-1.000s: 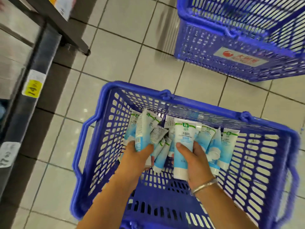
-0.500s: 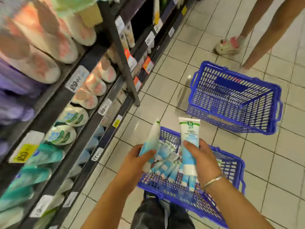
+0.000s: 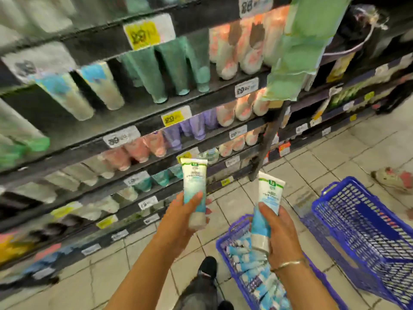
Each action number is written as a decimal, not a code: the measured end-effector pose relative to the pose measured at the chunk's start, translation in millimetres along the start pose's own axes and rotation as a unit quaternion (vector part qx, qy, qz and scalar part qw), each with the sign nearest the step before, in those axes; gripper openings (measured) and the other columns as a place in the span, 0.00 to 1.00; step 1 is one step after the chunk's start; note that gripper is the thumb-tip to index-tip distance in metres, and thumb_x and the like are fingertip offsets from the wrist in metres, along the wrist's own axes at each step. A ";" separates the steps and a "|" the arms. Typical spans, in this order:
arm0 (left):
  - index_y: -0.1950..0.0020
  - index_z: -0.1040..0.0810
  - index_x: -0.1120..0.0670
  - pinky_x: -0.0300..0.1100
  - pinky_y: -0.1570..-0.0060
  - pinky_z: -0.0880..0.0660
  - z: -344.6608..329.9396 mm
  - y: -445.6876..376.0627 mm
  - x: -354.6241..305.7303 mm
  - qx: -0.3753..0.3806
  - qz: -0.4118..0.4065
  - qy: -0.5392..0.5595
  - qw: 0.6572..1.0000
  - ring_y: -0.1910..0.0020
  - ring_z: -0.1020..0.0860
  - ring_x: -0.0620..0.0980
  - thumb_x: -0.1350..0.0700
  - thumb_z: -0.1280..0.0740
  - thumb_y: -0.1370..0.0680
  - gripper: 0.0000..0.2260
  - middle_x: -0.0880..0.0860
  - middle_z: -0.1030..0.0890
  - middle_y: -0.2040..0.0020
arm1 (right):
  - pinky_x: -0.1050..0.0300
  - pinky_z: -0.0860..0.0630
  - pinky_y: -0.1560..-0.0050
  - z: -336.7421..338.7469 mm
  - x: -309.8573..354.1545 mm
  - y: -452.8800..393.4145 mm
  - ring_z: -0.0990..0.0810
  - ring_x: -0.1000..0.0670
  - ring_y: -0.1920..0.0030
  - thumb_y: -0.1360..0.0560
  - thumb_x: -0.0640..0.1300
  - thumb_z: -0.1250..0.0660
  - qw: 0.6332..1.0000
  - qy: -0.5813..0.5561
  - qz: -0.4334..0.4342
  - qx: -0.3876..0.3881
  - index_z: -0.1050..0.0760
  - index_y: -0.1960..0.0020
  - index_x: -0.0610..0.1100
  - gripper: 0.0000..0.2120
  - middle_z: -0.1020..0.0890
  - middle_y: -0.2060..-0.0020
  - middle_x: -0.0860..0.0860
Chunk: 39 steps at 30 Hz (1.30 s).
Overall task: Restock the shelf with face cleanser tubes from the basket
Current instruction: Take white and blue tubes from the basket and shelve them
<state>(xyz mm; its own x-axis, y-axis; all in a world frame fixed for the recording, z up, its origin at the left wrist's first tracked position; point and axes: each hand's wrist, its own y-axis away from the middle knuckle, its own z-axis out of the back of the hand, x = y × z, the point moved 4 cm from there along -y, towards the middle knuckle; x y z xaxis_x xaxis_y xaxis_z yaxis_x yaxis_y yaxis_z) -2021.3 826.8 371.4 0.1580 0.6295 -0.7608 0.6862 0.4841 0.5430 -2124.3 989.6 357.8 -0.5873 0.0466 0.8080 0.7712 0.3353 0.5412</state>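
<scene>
I note left hand (image 3: 178, 217) and right hand (image 3: 278, 231) each grasping a cleanser tube (image 3: 194, 182) cap-down at lower centre, presumably shelf-ready.

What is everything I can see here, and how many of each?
Held cleanser tubes: two, white and blue; one in the left hand, one in the right.
Tubes in basket: a heap, white and blue, too blurred to count.
Near basket: one, blue, on the floor below the right hand.
Far basket: one, blue, on the floor to the right; nothing visible in it.
Shelves: several dark tiers, left and ahead, with green, pink, purple and white tubes.
Price tags: many, yellow or white, on shelf edges.
Shoe: a bystander's, far right.
Bracelet: one, right wrist.
Left hand: grips a tube.
Right hand: grips a tube.
</scene>
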 end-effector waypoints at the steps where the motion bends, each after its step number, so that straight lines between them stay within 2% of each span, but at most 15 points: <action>1: 0.43 0.27 0.56 0.38 0.73 0.25 11.0 15.8 -4.9 -0.016 -0.002 0.033 0.999 0.69 0.21 0.45 0.52 0.33 0.32 0.19 0.55 0.17 0.61 | 0.60 0.27 0.79 -11.1 2.3 8.8 0.23 0.55 0.78 0.25 0.40 0.36 1.000 0.009 -0.004 0.020 0.27 0.50 0.43 0.05 0.22 0.70 0.47; 4: 0.44 0.26 0.56 0.39 0.72 0.24 45.2 65.2 -17.8 -0.066 -0.011 0.114 0.991 0.69 0.20 0.47 0.53 0.32 0.35 0.20 0.56 0.18 0.59 | 0.62 0.26 0.78 -48.2 8.0 35.5 0.22 0.54 0.77 0.25 0.39 0.37 0.996 0.021 -0.011 0.084 0.28 0.46 0.40 0.08 0.23 0.65 0.43; 8: 0.46 0.25 0.57 0.41 0.71 0.24 94.2 130.5 -33.8 -0.145 -0.051 0.167 0.974 0.66 0.21 0.48 0.52 0.29 0.37 0.21 0.57 0.22 0.56 | 0.63 0.26 0.78 -103.1 3.1 75.7 0.22 0.54 0.77 0.23 0.42 0.39 0.985 0.030 -0.029 0.169 0.28 0.50 0.43 0.04 0.23 0.67 0.43; 13: 0.44 0.24 0.57 0.41 0.67 0.22 156.7 205.5 -53.4 -0.192 -0.127 0.189 0.955 0.65 0.19 0.47 0.49 0.28 0.37 0.25 0.54 0.17 0.63 | 0.61 0.24 0.76 -175.1 -20.7 134.4 0.20 0.53 0.75 0.23 0.43 0.40 0.963 0.036 -0.066 0.260 0.26 0.51 0.45 0.05 0.18 0.72 0.50; 19: 0.43 0.24 0.57 0.44 0.61 0.23 245.8 282.3 -68.5 -0.229 -0.194 0.211 0.930 0.64 0.20 0.47 0.51 0.30 0.34 0.22 0.54 0.17 0.60 | 0.61 0.23 0.74 -264.1 -65.8 214.8 0.19 0.53 0.73 0.23 0.42 0.39 0.930 0.084 -0.067 0.353 0.25 0.51 0.45 0.05 0.18 0.71 0.50; 23: 0.44 0.24 0.58 0.42 0.63 0.22 317.9 337.5 -76.5 -0.248 -0.221 0.200 0.922 0.64 0.20 0.46 0.53 0.32 0.33 0.19 0.52 0.17 0.63 | 0.62 0.23 0.74 -324.8 -108.2 271.7 0.19 0.53 0.73 0.23 0.42 0.40 0.916 0.097 -0.064 0.385 0.25 0.49 0.46 0.05 0.18 0.67 0.48; 27: 0.42 0.25 0.58 0.43 0.62 0.23 390.1 387.9 -86.3 -0.253 -0.244 0.183 0.918 0.64 0.20 0.46 0.54 0.32 0.32 0.20 0.53 0.18 0.61 | 0.62 0.22 0.72 -382.6 -154.7 325.3 0.19 0.53 0.69 0.23 0.42 0.40 0.905 0.117 -0.046 0.405 0.26 0.51 0.47 0.04 0.20 0.62 0.47; 31: 0.43 0.25 0.58 0.40 0.66 0.22 451.8 420.9 -96.1 -0.256 -0.258 0.172 0.916 0.65 0.19 0.45 0.54 0.33 0.32 0.19 0.52 0.17 0.63 | 0.59 0.22 0.70 -433.0 -192.4 366.9 0.18 0.55 0.68 0.23 0.40 0.39 0.885 0.133 -0.028 0.445 0.25 0.49 0.45 0.06 0.17 0.65 0.51; 35: 0.43 0.25 0.56 0.37 0.68 0.22 493.8 434.6 -100.3 -0.258 -0.259 0.164 0.916 0.64 0.18 0.45 0.54 0.34 0.32 0.18 0.52 0.16 0.62 | 0.56 0.21 0.61 -469.2 -213.3 384.5 0.18 0.51 0.59 0.24 0.41 0.37 0.877 0.174 0.006 0.448 0.26 0.45 0.44 0.09 0.18 0.56 0.48; 39: 0.43 0.25 0.55 0.37 0.69 0.23 525.4 432.3 -103.2 -0.263 -0.251 0.165 0.917 0.63 0.18 0.45 0.55 0.33 0.32 0.18 0.53 0.16 0.60 | 0.56 0.20 0.61 -507.2 -224.4 383.0 0.17 0.52 0.57 0.25 0.39 0.35 0.871 0.213 0.029 0.441 0.27 0.47 0.44 0.07 0.17 0.53 0.48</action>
<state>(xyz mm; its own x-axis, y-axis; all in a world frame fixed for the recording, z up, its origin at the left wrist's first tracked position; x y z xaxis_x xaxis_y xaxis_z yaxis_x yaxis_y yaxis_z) -1367.9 651.7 497.8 -0.3678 0.3543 -0.8598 0.1619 0.9349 0.3159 -1572.5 630.3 501.9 -0.2646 -0.2028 0.9428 0.1969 0.9457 0.2586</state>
